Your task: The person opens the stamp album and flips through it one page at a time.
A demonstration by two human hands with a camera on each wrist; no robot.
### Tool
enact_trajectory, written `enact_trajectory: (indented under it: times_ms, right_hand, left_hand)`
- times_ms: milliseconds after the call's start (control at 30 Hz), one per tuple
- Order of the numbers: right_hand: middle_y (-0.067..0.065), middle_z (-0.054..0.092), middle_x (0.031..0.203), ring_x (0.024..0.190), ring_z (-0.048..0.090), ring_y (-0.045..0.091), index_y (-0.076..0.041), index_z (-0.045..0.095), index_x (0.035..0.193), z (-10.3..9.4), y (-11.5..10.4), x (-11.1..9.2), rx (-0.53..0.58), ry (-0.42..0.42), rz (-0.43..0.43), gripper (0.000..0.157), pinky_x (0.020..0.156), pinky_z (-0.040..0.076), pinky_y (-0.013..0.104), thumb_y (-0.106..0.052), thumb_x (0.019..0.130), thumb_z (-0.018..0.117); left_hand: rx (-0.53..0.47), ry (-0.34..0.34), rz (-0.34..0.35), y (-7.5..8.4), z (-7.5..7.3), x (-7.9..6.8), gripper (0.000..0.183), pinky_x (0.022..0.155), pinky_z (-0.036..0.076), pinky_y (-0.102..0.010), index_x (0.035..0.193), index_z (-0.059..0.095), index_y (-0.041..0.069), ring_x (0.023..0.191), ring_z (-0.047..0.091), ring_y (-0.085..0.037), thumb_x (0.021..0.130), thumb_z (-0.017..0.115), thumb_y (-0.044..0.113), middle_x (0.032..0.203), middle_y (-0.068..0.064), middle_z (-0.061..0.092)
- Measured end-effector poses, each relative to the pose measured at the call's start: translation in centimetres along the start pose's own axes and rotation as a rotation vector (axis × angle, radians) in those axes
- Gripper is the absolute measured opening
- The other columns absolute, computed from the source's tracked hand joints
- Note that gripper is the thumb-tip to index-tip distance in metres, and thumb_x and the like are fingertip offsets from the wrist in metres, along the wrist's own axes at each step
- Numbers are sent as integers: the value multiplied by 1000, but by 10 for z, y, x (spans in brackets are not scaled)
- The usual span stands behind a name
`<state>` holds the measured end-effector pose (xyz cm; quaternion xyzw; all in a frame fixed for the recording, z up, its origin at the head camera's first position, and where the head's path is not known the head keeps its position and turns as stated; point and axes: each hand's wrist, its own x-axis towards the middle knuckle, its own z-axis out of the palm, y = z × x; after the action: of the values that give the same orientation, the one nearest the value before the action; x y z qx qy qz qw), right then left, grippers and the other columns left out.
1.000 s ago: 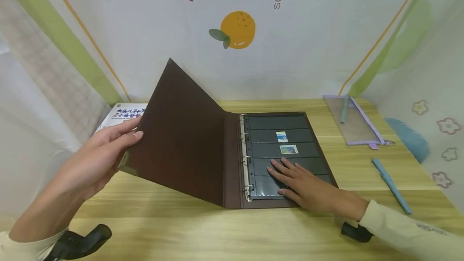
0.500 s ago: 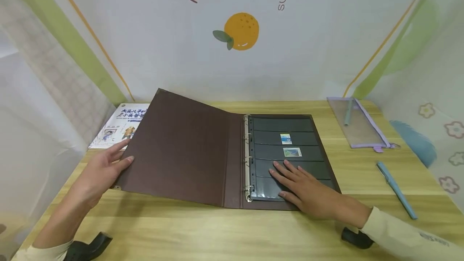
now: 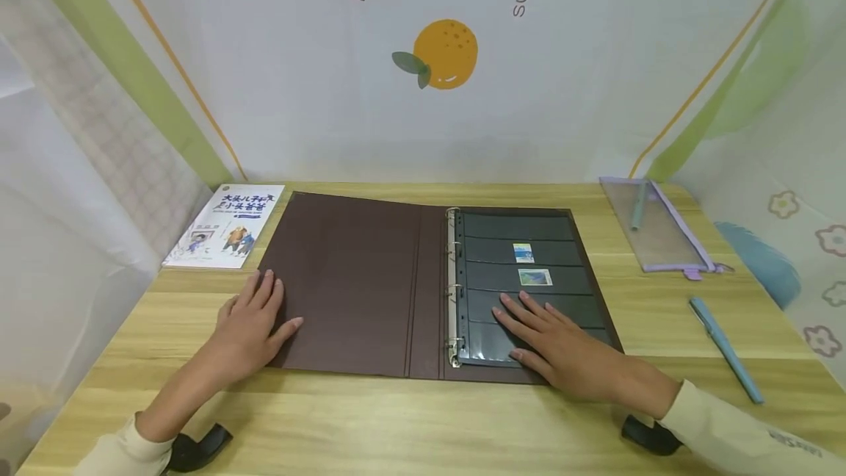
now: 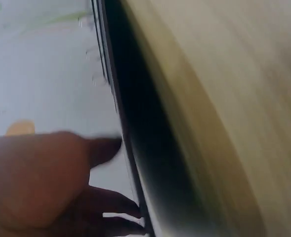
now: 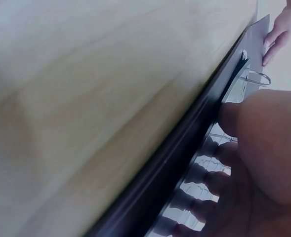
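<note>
Both grips loose, your left hand [image 3: 246, 335] and right hand [image 3: 554, 344] rest on the binder [image 3: 350, 278] near the table [image 3: 370, 424]'s back edge!

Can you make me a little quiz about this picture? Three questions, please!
1. True or false: the left hand holds a blue pen.
2. How many stamps show on the black pocket page that the right hand rests on?
3. Fill in: to the left of the open binder lies a white ____.

Key:
1. False; it touches the brown binder cover.
2. Two.
3. Book.
</note>
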<state>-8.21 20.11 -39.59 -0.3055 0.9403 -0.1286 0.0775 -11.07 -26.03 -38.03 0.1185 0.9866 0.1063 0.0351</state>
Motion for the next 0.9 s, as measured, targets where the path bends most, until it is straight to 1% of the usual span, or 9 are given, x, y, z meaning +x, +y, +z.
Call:
enact_trajectory:
  times_ms: [67,167,367,500,567,667,733,800,900]
  right_hand:
    - [8,21,170,155,20,40,-20,26,162,1,1,0,-2,-2,2,58,117,25,68,-39,109,42]
    - [8,21,169,155,20,40,-19,27,162,2,1,1,-14,0,-4,58,118,26,68,-39,109,43]
    - [10,25,168,154,24,39,-16,29,161,4,3,1,-93,24,-21,58,118,30,64,-37,109,44]
    - [8,25,168,155,24,37,-18,29,161,1,6,-1,-87,31,-29,59,118,30,63,-40,109,44]
    - [11,29,167,153,28,37,-16,31,160,-4,10,1,-69,72,-47,60,116,32,63,-40,107,48]
    - [20,39,160,146,40,42,-9,40,156,-18,24,7,-47,181,-50,60,111,37,65,-33,103,59]
    - [27,45,153,140,44,46,-3,46,151,-31,39,14,-33,243,-2,58,107,39,68,-27,101,63]
    - [32,47,148,136,45,51,2,47,148,-43,57,21,-8,268,88,56,105,38,70,-23,101,63]
    - [36,46,146,134,42,56,8,44,146,-55,83,31,36,243,240,57,104,35,73,-23,102,61]
  left_hand:
    - [-2,-34,37,6,4,2,86,111,25,-74,149,32,-18,149,17,-56,99,61,45,159,-39,20]
    - [-16,-70,53,9,9,3,95,112,26,-73,147,31,-21,146,21,-59,95,64,52,157,-43,21]
    - [-44,-92,64,9,14,3,96,112,27,-73,145,31,-24,144,21,-62,95,65,50,155,-46,21]
    - [-29,-90,67,10,14,3,95,111,28,-73,145,31,-24,144,22,-62,96,64,50,155,-46,21]
    - [-8,-85,73,13,14,1,90,109,30,-73,145,34,-22,143,23,-62,96,64,47,154,-46,23]
    - [16,-73,103,21,15,-1,77,107,34,-73,146,40,-17,143,28,-60,98,64,37,154,-42,29]
    - [18,-78,135,31,15,-1,66,108,34,-72,147,43,-12,144,30,-57,99,64,29,156,-37,32]
    - [6,-91,169,41,14,-2,61,111,31,-71,149,43,-7,147,29,-52,101,62,25,159,-32,33]
    - [-54,-123,213,57,12,-2,62,117,21,-70,153,41,0,152,24,-46,102,59,31,164,-23,28]
